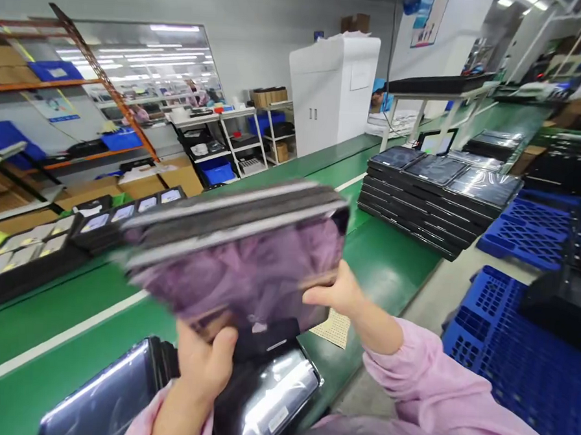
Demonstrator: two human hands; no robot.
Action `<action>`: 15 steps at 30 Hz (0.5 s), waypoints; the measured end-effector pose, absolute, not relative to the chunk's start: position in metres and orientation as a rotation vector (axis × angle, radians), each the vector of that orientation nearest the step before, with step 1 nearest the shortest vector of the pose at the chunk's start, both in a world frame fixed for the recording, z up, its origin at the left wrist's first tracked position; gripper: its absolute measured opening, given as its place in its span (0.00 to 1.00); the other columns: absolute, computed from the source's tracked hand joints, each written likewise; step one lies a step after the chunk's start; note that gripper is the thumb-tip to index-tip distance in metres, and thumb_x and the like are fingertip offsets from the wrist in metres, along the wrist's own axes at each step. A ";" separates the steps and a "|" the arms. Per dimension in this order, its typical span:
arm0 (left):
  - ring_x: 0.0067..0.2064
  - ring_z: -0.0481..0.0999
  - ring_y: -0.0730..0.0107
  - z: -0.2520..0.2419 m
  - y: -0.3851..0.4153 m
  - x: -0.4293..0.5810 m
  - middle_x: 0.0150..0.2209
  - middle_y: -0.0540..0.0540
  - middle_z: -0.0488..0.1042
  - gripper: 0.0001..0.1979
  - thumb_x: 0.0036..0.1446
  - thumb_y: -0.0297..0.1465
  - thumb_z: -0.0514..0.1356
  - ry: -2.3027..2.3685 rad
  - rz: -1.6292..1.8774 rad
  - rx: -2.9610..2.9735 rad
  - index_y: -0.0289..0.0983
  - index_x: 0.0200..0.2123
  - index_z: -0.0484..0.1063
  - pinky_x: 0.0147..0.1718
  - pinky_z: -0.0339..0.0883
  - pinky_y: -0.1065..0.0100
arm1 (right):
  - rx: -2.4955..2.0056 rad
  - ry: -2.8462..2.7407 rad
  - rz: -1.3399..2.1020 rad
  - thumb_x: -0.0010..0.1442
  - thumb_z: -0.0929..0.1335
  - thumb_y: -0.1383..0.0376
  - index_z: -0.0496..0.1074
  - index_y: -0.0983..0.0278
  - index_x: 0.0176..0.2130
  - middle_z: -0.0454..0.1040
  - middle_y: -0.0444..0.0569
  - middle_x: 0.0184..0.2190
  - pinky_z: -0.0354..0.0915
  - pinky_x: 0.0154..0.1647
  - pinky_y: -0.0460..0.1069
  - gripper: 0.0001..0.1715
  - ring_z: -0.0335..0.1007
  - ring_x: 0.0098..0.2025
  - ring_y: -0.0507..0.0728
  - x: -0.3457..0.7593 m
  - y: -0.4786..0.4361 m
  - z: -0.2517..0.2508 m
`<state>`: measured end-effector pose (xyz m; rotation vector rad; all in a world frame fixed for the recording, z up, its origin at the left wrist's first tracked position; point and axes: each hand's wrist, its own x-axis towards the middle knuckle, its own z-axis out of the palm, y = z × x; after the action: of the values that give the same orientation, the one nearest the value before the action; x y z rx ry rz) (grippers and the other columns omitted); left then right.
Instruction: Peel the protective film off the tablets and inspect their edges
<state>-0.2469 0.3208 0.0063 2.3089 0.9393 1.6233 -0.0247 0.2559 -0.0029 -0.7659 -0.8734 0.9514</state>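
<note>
L hand (205, 359) & R hand (340, 293) grip glossy panel stack (249, 261) by its lower edge, fingers closed on it — held tilted & blurry over green bench (385, 274), wrapped panel (266, 398) just below — open green btwn it & tray pile (427, 202) near R edge.

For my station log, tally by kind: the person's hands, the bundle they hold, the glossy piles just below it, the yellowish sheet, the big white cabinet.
Left hand and right hand: 2
Held bundle: 1
Left pile and right pile: 2
Yellowish sheet: 1
White cabinet: 1
Total: 7
</note>
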 end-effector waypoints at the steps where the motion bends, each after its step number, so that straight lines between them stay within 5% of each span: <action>1: 0.42 0.76 0.54 0.015 0.316 -0.226 0.39 0.39 0.75 0.30 0.51 0.52 0.58 0.949 1.541 2.300 0.34 0.47 0.69 0.48 0.68 0.56 | -0.817 -0.803 0.917 0.23 0.81 0.57 0.71 0.62 0.32 0.78 0.46 0.25 0.74 0.32 0.53 0.34 0.77 0.30 0.62 -0.012 0.250 -0.003; 4: 0.60 0.63 0.46 0.034 0.306 -0.172 0.61 0.31 0.61 0.48 0.48 0.52 0.59 0.813 1.130 2.272 0.30 0.64 0.48 0.59 0.57 0.50 | -0.916 -0.675 0.799 0.26 0.80 0.53 0.73 0.64 0.30 0.79 0.48 0.27 0.73 0.31 0.53 0.31 0.76 0.29 0.61 0.032 0.239 -0.011; 7: 0.64 0.56 0.43 0.043 0.303 -0.150 0.67 0.32 0.49 0.50 0.46 0.47 0.63 0.739 0.910 2.180 0.32 0.66 0.45 0.62 0.50 0.47 | -1.031 -0.656 0.771 0.30 0.79 0.51 0.74 0.64 0.33 0.79 0.51 0.31 0.72 0.33 0.54 0.31 0.75 0.31 0.61 0.086 0.236 -0.031; 11: 0.62 0.62 0.45 0.043 0.302 -0.186 0.65 0.38 0.57 0.43 0.42 0.40 0.68 0.923 1.066 1.971 0.40 0.62 0.57 0.61 0.52 0.47 | -1.371 -0.555 0.959 0.34 0.78 0.55 0.73 0.65 0.34 0.79 0.53 0.32 0.71 0.37 0.53 0.27 0.75 0.34 0.61 0.155 0.240 -0.075; 15: 0.56 0.68 0.43 0.028 0.299 -0.262 0.54 0.40 0.70 0.40 0.38 0.47 0.68 1.398 1.214 1.588 0.43 0.55 0.65 0.56 0.61 0.43 | -1.603 -0.491 1.133 0.37 0.77 0.59 0.73 0.66 0.29 0.78 0.57 0.27 0.70 0.28 0.55 0.20 0.74 0.25 0.62 0.187 0.251 -0.125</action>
<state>-0.2623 0.2991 0.0277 1.5883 1.3982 1.2144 0.1870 0.2510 -0.1249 -1.6032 -0.4905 1.1326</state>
